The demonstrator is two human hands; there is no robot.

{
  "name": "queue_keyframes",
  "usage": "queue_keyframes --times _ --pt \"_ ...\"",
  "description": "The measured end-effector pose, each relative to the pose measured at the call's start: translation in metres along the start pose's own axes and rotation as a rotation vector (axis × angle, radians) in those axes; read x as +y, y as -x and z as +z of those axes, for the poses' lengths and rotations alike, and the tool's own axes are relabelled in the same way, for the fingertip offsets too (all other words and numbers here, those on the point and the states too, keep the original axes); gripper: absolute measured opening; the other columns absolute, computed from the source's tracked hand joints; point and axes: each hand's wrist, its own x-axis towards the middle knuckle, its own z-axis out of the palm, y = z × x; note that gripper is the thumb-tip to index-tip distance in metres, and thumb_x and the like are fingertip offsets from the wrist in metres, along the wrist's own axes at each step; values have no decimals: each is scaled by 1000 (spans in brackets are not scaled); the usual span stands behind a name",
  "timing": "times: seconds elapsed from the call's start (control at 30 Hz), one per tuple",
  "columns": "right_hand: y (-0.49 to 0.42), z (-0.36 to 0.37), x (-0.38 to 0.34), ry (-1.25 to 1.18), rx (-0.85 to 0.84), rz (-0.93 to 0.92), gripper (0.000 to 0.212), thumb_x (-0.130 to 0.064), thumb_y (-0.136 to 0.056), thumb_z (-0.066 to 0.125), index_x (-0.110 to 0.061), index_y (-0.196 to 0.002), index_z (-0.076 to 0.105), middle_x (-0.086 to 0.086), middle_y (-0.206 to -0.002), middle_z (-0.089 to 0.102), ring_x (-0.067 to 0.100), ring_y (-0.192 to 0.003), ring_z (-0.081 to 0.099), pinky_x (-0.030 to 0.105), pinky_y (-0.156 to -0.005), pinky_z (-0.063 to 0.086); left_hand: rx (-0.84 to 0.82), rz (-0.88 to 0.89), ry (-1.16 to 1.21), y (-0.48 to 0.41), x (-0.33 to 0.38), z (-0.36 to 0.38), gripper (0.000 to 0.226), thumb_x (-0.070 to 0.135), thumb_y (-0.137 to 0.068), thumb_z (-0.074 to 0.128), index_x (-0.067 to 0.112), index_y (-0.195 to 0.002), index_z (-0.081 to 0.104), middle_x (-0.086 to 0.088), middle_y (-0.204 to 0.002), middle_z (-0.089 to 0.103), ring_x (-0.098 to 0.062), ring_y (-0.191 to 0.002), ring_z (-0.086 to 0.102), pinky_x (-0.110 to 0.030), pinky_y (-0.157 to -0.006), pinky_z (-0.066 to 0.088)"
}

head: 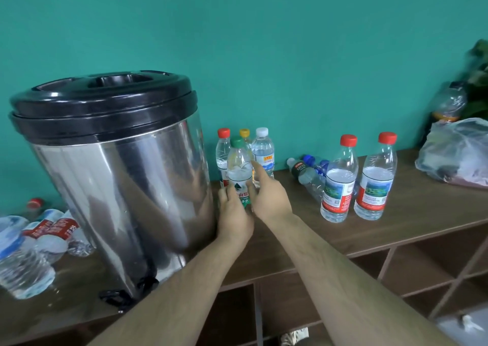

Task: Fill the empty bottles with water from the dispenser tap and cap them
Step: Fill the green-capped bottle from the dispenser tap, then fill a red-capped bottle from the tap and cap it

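A green-capped bottle (239, 166) filled with water stands on the wooden shelf top (396, 229) just right of the steel dispenser (118, 176). My left hand (233, 216) grips its lower half. My right hand (268, 195) touches its right side with loosely spread fingers. Behind it stand three capped bottles: a red-capped bottle (222, 150), a yellow-capped bottle (245, 133) and a white-capped bottle (263, 150). Two tall filled red-capped bottles (339, 179) (376, 176) stand further right. The dispenser's black tap (116, 296) shows at its base.
Several empty crushed bottles (39, 240) lie left of the dispenser. Two empty bottles (307, 175) lie on their sides by the wall. A plastic bag (456, 152) and an orange-drink bottle (449, 102) sit at the far right. Open cubbies (412, 274) lie below the top.
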Motion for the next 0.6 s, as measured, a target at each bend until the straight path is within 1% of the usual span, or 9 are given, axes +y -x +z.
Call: queue_keyframes --times 0.1,0.17,0.23,0.3,0.37,0.47,0.53,0.6 --pt "21 -14 7 78 57 -17 56 -33 -106 49 -33 -159 32 8 -127 69 35 -107 67 45 -84 55 5 113 -49 9 8 1 55 6 -94 63 3 -147 46 -15 -144 44 -36 -134 43 -41 -111 36" --pt "38 -29 14 102 94 -22 56 -34 -105 50 -33 -158 32 3 -131 67 31 -110 67 45 -87 55 0 211 -99 13 17 5 55 7 -94 63 8 -147 48 -10 -146 45 -31 -137 42 -39 -113 36" --pt "53 -47 24 126 147 -28 57 -33 -104 51 -31 -158 34 2 -138 64 28 -118 64 45 -93 55 2 266 -102 15 31 12 56 9 -96 62 11 -149 48 -6 -150 44 -28 -141 41 -41 -116 37" --pt "63 -67 37 177 208 -11 57 -33 -104 51 -27 -158 36 2 -143 59 27 -125 60 44 -96 54 -40 322 -64 16 49 23 55 15 -99 61 11 -152 45 -5 -154 42 -26 -145 39 -42 -119 35" --pt "69 -87 50 185 269 37 55 -30 -104 52 -23 -157 39 2 -143 57 27 -125 58 44 -95 53 -98 387 -43 14 69 35 57 22 -102 61 13 -155 42 -5 -154 42 -27 -144 40 -45 -119 35" --pt "73 -108 68 142 376 109 54 -20 -102 56 -12 -153 42 9 -142 52 32 -126 56 45 -93 52 -179 439 -58 4 98 55 64 30 -103 59 19 -161 34 -4 -158 40 -26 -144 41 -46 -116 39" --pt "72 -115 78 120 389 178 58 -17 -101 55 -10 -156 37 13 -149 46 34 -131 52 44 -94 50 -219 438 -89 -4 112 69 70 35 -104 57 22 -164 25 -4 -162 37 -26 -146 41 -46 -113 42" --pt "69 -118 86 131 333 249 67 -18 -102 54 -10 -162 24 12 -159 38 34 -139 48 46 -97 51 -266 388 -80 -11 120 82 78 41 -103 58 26 -166 15 -2 -165 34 -25 -148 39 -47 -112 43"
